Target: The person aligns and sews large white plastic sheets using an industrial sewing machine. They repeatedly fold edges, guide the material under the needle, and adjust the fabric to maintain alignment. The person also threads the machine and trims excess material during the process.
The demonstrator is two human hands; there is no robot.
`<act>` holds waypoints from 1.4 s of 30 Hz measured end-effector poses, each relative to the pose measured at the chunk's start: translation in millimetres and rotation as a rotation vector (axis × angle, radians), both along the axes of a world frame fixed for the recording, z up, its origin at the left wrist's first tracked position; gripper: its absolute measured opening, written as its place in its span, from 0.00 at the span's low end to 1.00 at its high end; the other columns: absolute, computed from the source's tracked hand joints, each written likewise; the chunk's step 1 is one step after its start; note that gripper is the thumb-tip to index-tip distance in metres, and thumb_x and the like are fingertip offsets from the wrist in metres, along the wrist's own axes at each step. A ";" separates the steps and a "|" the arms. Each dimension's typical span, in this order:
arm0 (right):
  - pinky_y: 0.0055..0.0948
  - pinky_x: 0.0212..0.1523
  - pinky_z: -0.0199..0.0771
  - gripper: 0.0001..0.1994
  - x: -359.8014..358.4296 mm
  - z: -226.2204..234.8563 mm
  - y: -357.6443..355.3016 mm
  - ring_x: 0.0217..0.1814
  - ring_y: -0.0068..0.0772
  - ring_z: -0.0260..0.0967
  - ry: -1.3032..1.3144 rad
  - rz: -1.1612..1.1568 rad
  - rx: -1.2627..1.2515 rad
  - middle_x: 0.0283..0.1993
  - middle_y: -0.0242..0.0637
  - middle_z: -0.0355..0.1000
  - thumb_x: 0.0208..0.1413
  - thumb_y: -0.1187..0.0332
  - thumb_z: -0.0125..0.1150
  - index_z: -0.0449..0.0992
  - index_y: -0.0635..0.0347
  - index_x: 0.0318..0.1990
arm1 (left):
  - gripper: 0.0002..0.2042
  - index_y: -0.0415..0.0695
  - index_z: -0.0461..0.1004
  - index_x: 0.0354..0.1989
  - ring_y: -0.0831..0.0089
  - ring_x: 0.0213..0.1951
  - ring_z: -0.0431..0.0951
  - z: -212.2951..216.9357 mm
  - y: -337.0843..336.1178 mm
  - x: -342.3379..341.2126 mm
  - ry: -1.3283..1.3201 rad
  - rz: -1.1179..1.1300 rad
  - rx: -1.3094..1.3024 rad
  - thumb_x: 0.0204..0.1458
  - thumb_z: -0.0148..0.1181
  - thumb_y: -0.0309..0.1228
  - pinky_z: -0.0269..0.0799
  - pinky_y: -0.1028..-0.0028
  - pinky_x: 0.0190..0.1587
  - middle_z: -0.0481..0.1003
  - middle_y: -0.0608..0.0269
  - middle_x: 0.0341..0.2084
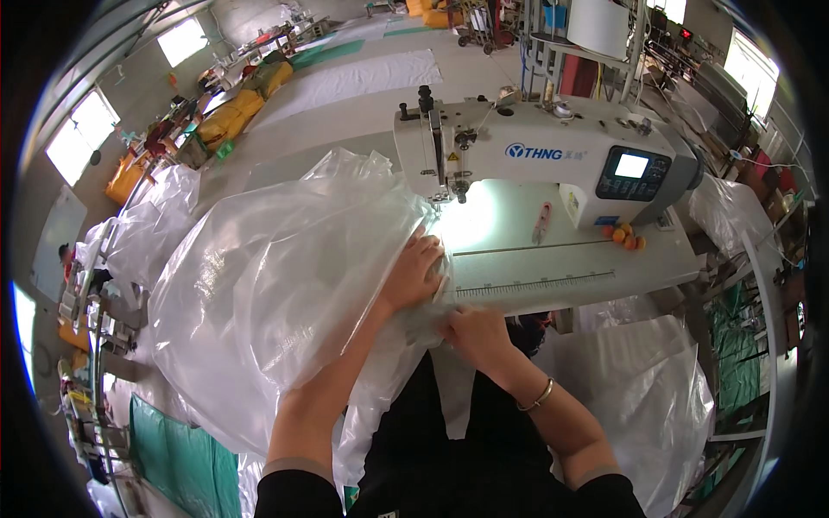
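A large sheet of clear plastic film [250, 233], bunched and billowing, spreads from the sewing machine's needle area over the left side. My left hand [416, 269] lies on the film just in front of the needle, fingers bent slightly and pointing forward. Some film drapes over my left forearm. Nearer to me, at the front edge of the machine bed, my right hand [479, 335] is closed on a gathered edge of the same film. The white sewing machine [535, 147] stands ahead, its lamp lighting the bed. Film hides the presser foot.
Pink thread snips [542, 223] and several small orange balls [623, 235] are on the machine bed [518, 250], which has a ruler strip along its front. More plastic film [639, 388] hangs at the right. Green sheeting [186, 457] lies low on the left. Yellow bundles [231, 119] sit farther back.
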State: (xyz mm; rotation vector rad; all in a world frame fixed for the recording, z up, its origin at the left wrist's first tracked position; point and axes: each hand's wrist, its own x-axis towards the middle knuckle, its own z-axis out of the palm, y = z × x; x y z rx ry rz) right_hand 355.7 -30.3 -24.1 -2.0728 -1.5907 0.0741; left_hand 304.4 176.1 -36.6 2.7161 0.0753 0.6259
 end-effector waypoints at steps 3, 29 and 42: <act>0.42 0.30 0.73 0.11 8.0 -2.3 -9.0 0.28 0.48 0.74 0.110 -0.082 0.025 0.25 0.43 0.74 0.52 0.61 0.62 0.75 0.60 0.33 | 0.24 0.39 0.70 0.51 0.49 0.65 0.57 22.2 -24.7 -21.1 0.125 0.021 0.073 0.44 0.63 0.33 0.54 0.57 0.66 0.66 0.51 0.56; 0.36 0.33 0.76 0.14 23.0 -6.2 44.5 0.34 0.41 0.75 -0.261 -0.222 -0.015 0.33 0.43 0.72 0.54 0.73 0.52 0.74 0.69 0.46 | 0.15 0.39 0.73 0.49 0.58 0.55 0.71 17.6 -29.4 -14.8 -0.032 -0.047 0.096 0.51 0.59 0.26 0.64 0.63 0.60 0.72 0.56 0.53; 0.37 0.32 0.76 0.11 33.1 6.4 82.5 0.30 0.43 0.76 -0.165 -0.193 -0.096 0.31 0.46 0.74 0.51 0.74 0.53 0.75 0.70 0.41 | 0.09 0.37 0.74 0.39 0.56 0.52 0.72 13.8 12.5 12.7 -0.093 -0.059 0.041 0.48 0.57 0.23 0.66 0.64 0.58 0.75 0.51 0.44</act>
